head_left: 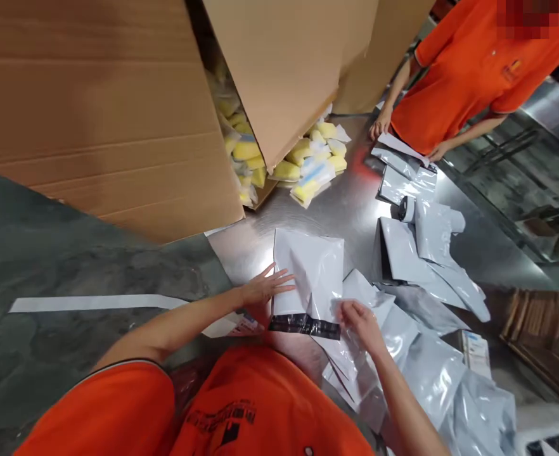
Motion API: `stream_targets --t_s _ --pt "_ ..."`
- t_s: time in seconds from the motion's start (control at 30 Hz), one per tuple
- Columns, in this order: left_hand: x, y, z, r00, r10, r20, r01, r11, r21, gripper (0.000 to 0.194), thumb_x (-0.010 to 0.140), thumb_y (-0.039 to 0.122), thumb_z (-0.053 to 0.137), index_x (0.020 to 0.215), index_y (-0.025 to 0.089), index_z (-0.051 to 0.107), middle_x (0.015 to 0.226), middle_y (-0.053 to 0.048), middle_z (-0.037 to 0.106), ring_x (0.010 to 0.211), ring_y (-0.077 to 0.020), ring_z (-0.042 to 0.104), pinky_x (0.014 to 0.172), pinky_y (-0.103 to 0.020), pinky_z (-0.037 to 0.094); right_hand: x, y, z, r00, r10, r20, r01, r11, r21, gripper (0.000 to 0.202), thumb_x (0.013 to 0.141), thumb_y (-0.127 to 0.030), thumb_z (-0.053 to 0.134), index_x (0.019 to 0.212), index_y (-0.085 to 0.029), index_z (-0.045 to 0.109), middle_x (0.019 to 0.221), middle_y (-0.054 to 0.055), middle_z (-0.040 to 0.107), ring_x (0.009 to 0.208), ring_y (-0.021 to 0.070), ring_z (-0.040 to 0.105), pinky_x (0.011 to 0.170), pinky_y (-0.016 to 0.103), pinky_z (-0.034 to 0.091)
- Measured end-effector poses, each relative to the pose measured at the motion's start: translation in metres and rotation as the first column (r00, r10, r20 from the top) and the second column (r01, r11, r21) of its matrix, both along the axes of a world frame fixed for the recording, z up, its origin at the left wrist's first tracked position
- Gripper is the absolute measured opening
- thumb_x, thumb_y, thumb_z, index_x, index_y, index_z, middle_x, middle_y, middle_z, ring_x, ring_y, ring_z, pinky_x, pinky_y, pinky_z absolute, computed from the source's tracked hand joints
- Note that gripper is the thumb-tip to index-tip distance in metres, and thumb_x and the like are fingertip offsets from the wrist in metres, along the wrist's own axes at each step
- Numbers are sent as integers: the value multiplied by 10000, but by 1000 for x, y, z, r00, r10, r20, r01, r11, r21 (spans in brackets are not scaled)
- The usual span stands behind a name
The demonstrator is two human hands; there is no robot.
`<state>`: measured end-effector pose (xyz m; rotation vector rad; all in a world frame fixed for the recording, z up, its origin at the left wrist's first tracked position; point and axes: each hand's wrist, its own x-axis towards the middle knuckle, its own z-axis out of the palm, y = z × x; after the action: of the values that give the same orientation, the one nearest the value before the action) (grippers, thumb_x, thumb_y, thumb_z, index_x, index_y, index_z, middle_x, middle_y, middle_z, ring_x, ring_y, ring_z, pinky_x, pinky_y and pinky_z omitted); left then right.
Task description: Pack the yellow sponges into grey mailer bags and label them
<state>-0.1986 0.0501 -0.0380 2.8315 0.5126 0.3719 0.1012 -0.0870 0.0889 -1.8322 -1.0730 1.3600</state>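
Note:
A white plastic mailer bag point(310, 272) lies on the metal table point(260, 237) in front of me, its black inner strip along the edge nearest my body. My left hand point(266, 285) rests at the bag's left edge with its fingers spread. At the lower right corner, my right hand point(358, 316) has its fingertips closed on the bag's edge. More white mailer bags point(426, 361) are heaped to the right, partly under my right forearm. Small yellow packets in clear wrapping point(308, 164) spill out past the bag, from between cardboard flaps.
A large cardboard box point(94, 114) fills the upper left. Across the table a person in an orange shirt point(455, 82) handles white bags point(407, 180). A roll of white bags point(434, 228) lies mid-right, and stacked cardboard point(550, 329) stands at the far right.

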Motion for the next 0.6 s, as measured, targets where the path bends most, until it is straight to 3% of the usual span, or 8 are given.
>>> stream_targets --t_s 0.07,0.1,0.2,0.3,0.37,0.43,0.5,0.6 --pt "-3 9 -3 997 -74 -14 73 996 -51 666 830 85 564 1462 275 471 1517 -108 482 1432 -315 394 1199 -624 155 23 26 -6 965 -160 206 141 985 103 456 796 -551 595 1069 -190 648 820 47 685 758 204 621 699 340 511" --pt "-4 13 -3 995 -98 -15 97 993 -71 653 822 102 582 1447 268 491 1504 -114 497 1420 -326 409 1191 -637 162 30 40 -12 944 -176 281 148 982 118 519 782 -517 596 1183 -187 602 797 33 676 745 211 613 703 351 502" --pt "-10 20 -3 994 -107 8 108 989 -97 560 834 127 602 1369 289 572 1458 -101 551 1379 -324 464 1178 -650 189 31 72 -35 923 -78 377 39 993 112 682 729 -390 587 1358 -159 464 619 -50 569 616 203 545 665 345 453" --pt "-16 19 -4 999 -24 40 29 990 -137 388 865 105 571 1185 289 691 1320 -65 666 1309 -285 541 1186 -615 228 25 77 -48 951 -79 299 32 987 158 589 702 -353 584 1264 -195 507 567 -95 462 536 163 464 583 292 391" --pt "-21 15 -3 986 118 117 -88 968 -234 307 890 110 529 1071 257 729 1215 -60 720 1267 -260 577 1178 -558 302 28 67 -48 983 -122 140 100 984 150 467 718 -394 610 1149 -222 555 560 -100 434 497 135 417 530 264 354" --pt "-26 11 4 920 313 234 -199 890 -410 274 923 159 493 1036 218 736 1167 -77 737 1239 -249 599 1144 -489 389 34 53 -43 987 -151 -47 156 981 119 390 725 -420 634 1062 -225 602 595 -72 497 519 130 456 533 258 381" --pt "-30 9 15 821 486 300 -227 759 -611 257 929 236 508 1040 187 734 1155 -95 737 1213 -253 615 1101 -433 447 37 42 -36 977 -139 -164 159 981 116 384 727 -403 644 1066 -223 649 750 -5 632 660 162 577 634 286 468" --pt "-31 11 37 717 651 250 -206 540 -816 257 852 304 599 1008 157 741 1138 -106 733 1178 -269 625 1078 -397 453 32 35 -25 997 -46 -58 60 963 263 486 715 -362 683 1189 -257 670 1095 54 670 994 224 618 871 354 497"
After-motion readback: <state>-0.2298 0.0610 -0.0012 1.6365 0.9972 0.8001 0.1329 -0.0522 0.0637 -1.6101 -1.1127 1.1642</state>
